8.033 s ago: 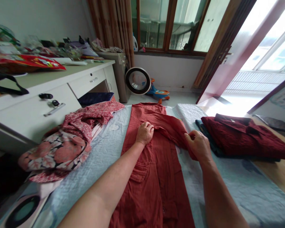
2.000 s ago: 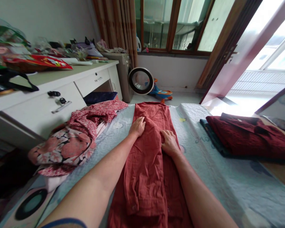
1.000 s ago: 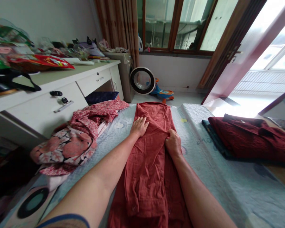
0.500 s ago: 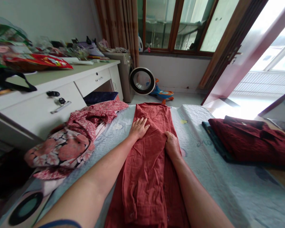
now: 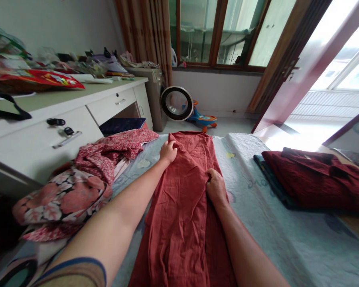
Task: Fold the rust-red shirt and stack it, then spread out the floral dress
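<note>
Two pinches on red cloth (image 5: 187,207), likely soft and light: far left edge in left hand (image 5: 168,152), nearer right fold in right hand (image 5: 217,186); good spots.

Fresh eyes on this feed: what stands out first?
Probably the rust-red garment mid-picture on the light-blue cover, with the left hand near its far left edge and the right hand on its right side. Then the folded dark-red garment to the right and the rumpled floral clothes to the left. Beyond the cover, the round washing-machine door stands open.
</note>
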`<state>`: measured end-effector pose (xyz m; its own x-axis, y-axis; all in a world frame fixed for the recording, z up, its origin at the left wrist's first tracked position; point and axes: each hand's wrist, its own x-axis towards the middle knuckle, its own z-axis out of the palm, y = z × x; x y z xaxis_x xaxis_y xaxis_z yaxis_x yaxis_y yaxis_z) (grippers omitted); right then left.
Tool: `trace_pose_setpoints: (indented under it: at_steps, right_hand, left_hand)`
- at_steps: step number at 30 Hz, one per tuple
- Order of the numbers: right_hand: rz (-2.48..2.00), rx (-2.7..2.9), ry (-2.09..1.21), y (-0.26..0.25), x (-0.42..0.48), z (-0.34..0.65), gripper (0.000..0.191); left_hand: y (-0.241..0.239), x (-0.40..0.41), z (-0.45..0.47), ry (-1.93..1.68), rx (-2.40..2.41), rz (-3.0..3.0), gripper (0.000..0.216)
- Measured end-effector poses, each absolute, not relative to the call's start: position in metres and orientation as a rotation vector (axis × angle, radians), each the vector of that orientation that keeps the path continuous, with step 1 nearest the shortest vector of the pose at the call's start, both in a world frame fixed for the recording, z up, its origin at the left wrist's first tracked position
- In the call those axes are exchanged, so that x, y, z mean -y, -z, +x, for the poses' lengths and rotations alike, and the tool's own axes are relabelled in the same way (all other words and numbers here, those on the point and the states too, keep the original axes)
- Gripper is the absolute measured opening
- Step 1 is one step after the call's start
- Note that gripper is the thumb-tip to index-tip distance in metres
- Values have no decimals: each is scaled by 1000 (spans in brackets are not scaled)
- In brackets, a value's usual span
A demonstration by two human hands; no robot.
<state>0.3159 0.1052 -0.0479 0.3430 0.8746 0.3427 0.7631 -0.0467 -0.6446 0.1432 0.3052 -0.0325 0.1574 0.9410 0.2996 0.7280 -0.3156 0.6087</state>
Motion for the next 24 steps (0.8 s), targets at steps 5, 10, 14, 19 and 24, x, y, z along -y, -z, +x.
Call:
trace_pose_setpoints:
  at_steps: [5,10,14,19,24]
  right_hand:
    - [-1828,1499,-163,52,-106,318,33]
    - [-1903,1548,-190,49,-104,316,31]
    - [-2000,1575,-185,43,-101,313,30]
    - [-2087,1602,-182,41,-101,311,30]
    - [-2108,1606,-193,39,-102,310,28]
  left_hand:
    - [25,-346,148,-905,-1458,2081,44]
    - [26,-363,158,-792,-1401,2116,44]
    - [33,-372,166,-628,-1450,2156,44]
    - [39,-371,169,-439,-1618,2189,62]
    - [35,-370,169,-327,-1673,2243,67]
